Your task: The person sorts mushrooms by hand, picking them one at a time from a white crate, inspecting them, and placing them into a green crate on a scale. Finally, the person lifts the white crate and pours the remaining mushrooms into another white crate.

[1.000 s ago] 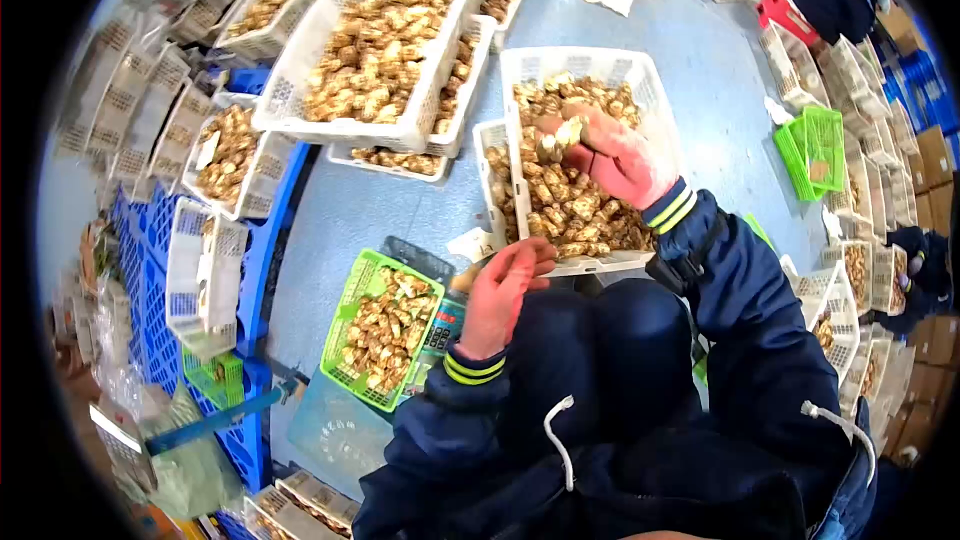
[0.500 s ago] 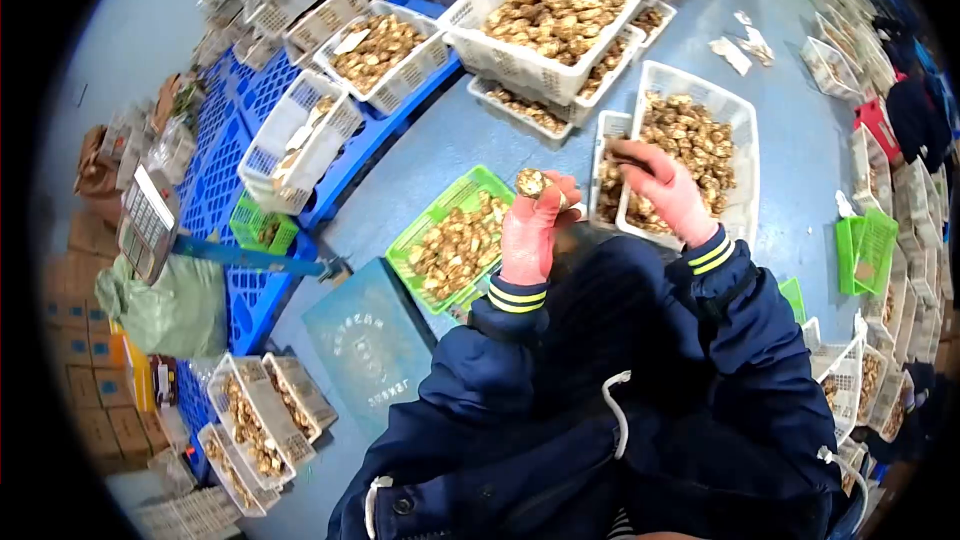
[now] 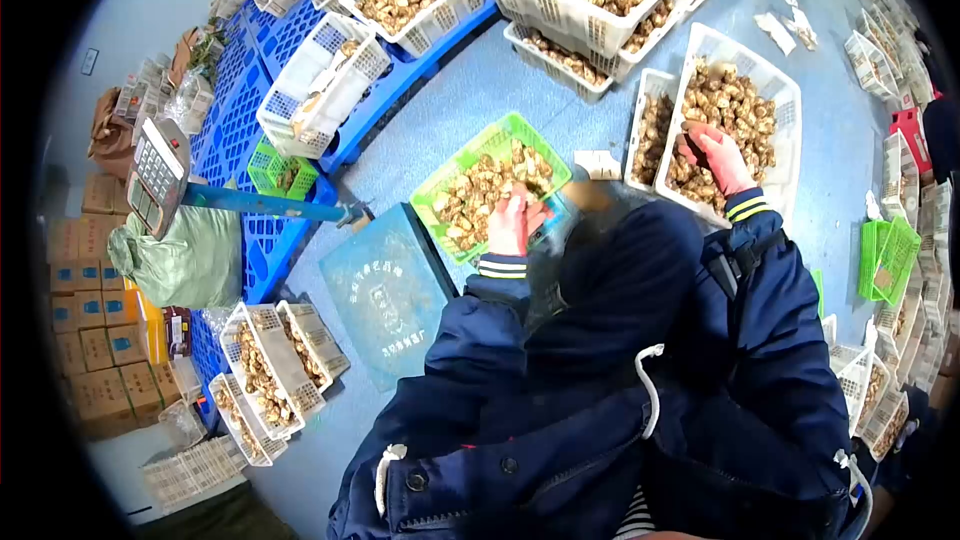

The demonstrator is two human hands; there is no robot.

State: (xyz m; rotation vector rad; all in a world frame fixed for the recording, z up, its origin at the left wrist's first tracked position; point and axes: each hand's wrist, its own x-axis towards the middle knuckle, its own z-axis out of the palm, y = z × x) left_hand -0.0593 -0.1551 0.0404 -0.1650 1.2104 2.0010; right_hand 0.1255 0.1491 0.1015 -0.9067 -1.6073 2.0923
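Note:
My left hand [image 3: 508, 224], in a pink glove, is low over the near side of a green basket [image 3: 437, 173] of brown and cream tubers [image 3: 478, 190]. Its fingers look apart, and I see no tuber held in them. My right hand [image 3: 722, 158], also in a pink glove, is over the left part of a large white basket [image 3: 790, 145] heaped with similar tubers [image 3: 735, 105]. Its fingers are bent round something small and dark that I cannot make out. A narrower white basket [image 3: 636, 140] of tubers stands just left of the large one.
A blue platform scale [image 3: 375, 290] stands left of the green basket, its display [image 3: 158, 175] on a blue post. Beyond are blue pallets [image 3: 222, 130] and stacked white baskets [image 3: 597, 22]. Cartons [image 3: 100, 340] stand far left; green baskets [image 3: 888, 260] are at right.
My left hand has gone down to the green basket, and the tuber it held is no longer seen in it. My right hand stays at the large white basket. The view has shifted.

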